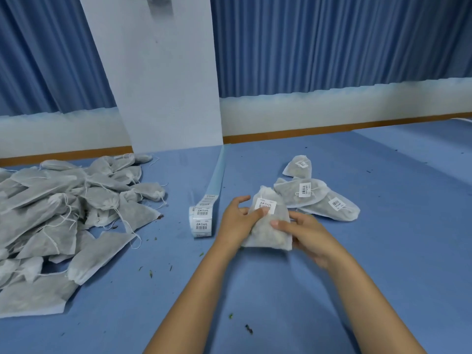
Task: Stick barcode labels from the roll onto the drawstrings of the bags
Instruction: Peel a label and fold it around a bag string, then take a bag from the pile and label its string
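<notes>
1. Unlabelled bags [63, 213]: are lying heaped well left of your left hand [236, 221].
2. Label roll [201, 221]: is standing just left of it.
3. Left hand: you are gripping one bag [264, 236], thumb touching its barcode label [267, 206].
4. Right hand [304, 233]: is grasping that bag's right side.
5. Labelled bags [316, 198]: are lying just beyond your right hand.

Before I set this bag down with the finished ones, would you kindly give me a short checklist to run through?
1. Label stuck on the held bag, near its top: ok.
2. Label catching the drawstring: cannot tell, the string is hidden.
3. Grip: left hand thumb presses the label's edge, right hand holds the bag's side: ok.
4. Labelled bags lie just beyond the held one to receive it: ok.
5. Label roll beside the left hand, labels remaining: ok.
6. Unlabelled pile at the left, bags waiting: ok.
</notes>
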The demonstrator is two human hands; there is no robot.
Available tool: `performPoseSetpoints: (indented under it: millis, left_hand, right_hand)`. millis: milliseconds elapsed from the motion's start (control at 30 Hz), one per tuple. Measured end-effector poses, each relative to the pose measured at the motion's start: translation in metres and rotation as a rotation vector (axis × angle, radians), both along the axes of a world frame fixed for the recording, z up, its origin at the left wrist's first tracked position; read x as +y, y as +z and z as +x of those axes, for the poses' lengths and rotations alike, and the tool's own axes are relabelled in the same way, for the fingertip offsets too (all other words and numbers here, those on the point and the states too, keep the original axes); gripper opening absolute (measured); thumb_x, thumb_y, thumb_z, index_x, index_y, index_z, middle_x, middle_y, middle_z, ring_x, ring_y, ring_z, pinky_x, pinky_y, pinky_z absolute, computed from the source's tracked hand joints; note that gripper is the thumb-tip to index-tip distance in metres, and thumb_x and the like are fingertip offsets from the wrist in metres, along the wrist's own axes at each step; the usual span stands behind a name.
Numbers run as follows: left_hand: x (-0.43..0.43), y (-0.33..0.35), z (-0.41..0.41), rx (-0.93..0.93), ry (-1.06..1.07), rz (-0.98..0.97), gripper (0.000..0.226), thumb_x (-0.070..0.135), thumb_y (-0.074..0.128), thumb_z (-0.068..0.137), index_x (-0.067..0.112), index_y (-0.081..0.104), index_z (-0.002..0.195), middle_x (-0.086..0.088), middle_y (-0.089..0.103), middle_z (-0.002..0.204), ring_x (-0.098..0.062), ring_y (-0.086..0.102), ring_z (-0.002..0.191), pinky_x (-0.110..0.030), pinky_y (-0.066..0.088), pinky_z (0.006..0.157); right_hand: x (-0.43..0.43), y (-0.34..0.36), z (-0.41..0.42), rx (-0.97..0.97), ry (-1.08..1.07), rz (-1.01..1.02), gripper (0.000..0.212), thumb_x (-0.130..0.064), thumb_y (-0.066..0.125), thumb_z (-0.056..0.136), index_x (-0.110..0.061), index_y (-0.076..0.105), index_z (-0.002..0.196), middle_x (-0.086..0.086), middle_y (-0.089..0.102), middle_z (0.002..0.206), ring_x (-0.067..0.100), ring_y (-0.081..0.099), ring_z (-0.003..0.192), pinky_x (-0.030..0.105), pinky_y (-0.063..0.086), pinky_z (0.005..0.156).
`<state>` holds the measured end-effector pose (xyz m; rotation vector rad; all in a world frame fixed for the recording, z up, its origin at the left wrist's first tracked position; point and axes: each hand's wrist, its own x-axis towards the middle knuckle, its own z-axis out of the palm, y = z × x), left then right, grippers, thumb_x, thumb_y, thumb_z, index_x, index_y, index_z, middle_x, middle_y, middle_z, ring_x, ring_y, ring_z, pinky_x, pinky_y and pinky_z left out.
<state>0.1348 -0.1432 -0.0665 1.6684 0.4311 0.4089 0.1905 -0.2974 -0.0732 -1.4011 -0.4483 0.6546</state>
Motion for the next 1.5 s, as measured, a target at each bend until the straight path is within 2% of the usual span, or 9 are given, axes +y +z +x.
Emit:
performPoseSetpoints:
  millis: [200,300,467,733,933,1167,1233,1367,1500]
  left_hand:
    - [-0.016,0.017,0.029,-0.145,-0.052,-0.192,0.072,0.029,0.060,0.095,0.019,0.017,0.152,-0.002,0.060,0.124,-0.017,0.070,0.097,-0.021,0.054,0.086]
    - [-0.018,0.010,0.030,-0.046,-0.042,0.007,0.064,0.031,0.061,0.095,0.016,0.029,0.149,-0.008,0.053,0.137,-0.021,0.064,0.109,-0.031,0.049,0.099]
    - [-0.014,-0.003,0.014,-0.096,-0.022,0.245,0.023,0.017,0.057,0.096,0.014,0.064,0.118,0.002,0.066,0.104,-0.007,0.061,0.096,-0.001,0.041,0.076]
    - [0.053,0.000,-0.035,-0.300,0.506,0.370,0.018,0.011,0.052,0.097,0.012,0.064,0.110,0.001,0.066,0.107,-0.012,0.060,0.100,-0.029,0.048,0.089]
    - [0.138,-0.029,-0.083,0.876,0.805,0.720,0.057,0.029,0.057,0.093,0.008,0.034,0.141,-0.024,0.030,0.148,-0.045,0.025,0.137,-0.053,0.018,0.116]
    - [0.157,-0.035,-0.093,1.073,0.766,0.866,0.046,0.038,0.057,0.092,0.013,0.042,0.127,-0.019,0.049,0.130,-0.034,0.040,0.124,-0.038,0.030,0.104]
    - [0.153,-0.032,-0.093,0.906,0.754,0.819,0.049,0.050,0.058,0.090,0.010,0.050,0.117,-0.017,0.057,0.121,-0.036,0.044,0.119,-0.039,0.031,0.099]
    - [0.139,-0.011,-0.088,-0.011,0.622,0.260,0.032,0.031,0.065,0.089,0.015,0.055,0.115,0.002,0.062,0.102,-0.018,0.056,0.093,-0.019,0.041,0.073]
    - [0.118,0.001,-0.085,-0.417,0.328,-0.325,0.036,0.027,0.062,0.090,0.007,0.056,0.119,-0.002,0.067,0.103,-0.018,0.063,0.100,-0.032,0.051,0.089]
  right_hand:
    - [0.024,0.024,0.034,0.243,-0.434,0.431,0.019,-0.017,0.049,0.098,-0.001,0.060,0.097,0.012,0.068,0.094,0.013,0.069,0.080,0.018,0.054,0.074]
    - [0.038,0.018,0.029,0.199,-0.393,0.352,0.016,0.002,0.046,0.093,0.003,0.061,0.086,0.013,0.066,0.082,0.018,0.067,0.079,0.017,0.054,0.070]
    - [0.072,0.000,-0.002,0.088,-0.259,0.280,0.030,0.006,0.043,0.089,-0.006,0.065,0.071,0.005,0.068,0.068,0.012,0.065,0.067,0.019,0.051,0.061]
    - [0.128,0.001,-0.028,-0.069,-0.142,0.331,0.022,0.008,0.049,0.090,-0.001,0.063,0.077,0.011,0.064,0.065,0.018,0.062,0.056,0.021,0.052,0.058]
    - [0.153,-0.011,-0.047,-0.280,-0.153,0.283,0.025,0.010,0.052,0.089,-0.007,0.061,0.074,0.009,0.060,0.059,0.017,0.060,0.054,0.022,0.051,0.057]
    - [0.151,-0.011,-0.056,-0.434,-0.104,0.204,0.021,0.006,0.058,0.087,-0.011,0.065,0.077,0.003,0.067,0.067,0.013,0.065,0.064,0.020,0.052,0.065]
    - [0.150,-0.012,-0.060,-0.482,-0.095,0.184,0.020,0.003,0.061,0.086,-0.015,0.065,0.078,-0.003,0.069,0.075,0.009,0.067,0.075,0.019,0.052,0.072]
    - [0.154,-0.015,-0.068,-0.477,0.005,0.245,0.027,0.001,0.065,0.085,-0.017,0.061,0.104,-0.002,0.063,0.111,0.006,0.061,0.109,0.019,0.046,0.094]
    - [0.157,-0.021,-0.078,-0.419,0.122,0.197,0.062,-0.018,0.074,0.078,-0.021,0.043,0.132,-0.006,0.050,0.134,0.000,0.048,0.124,0.018,0.041,0.100]
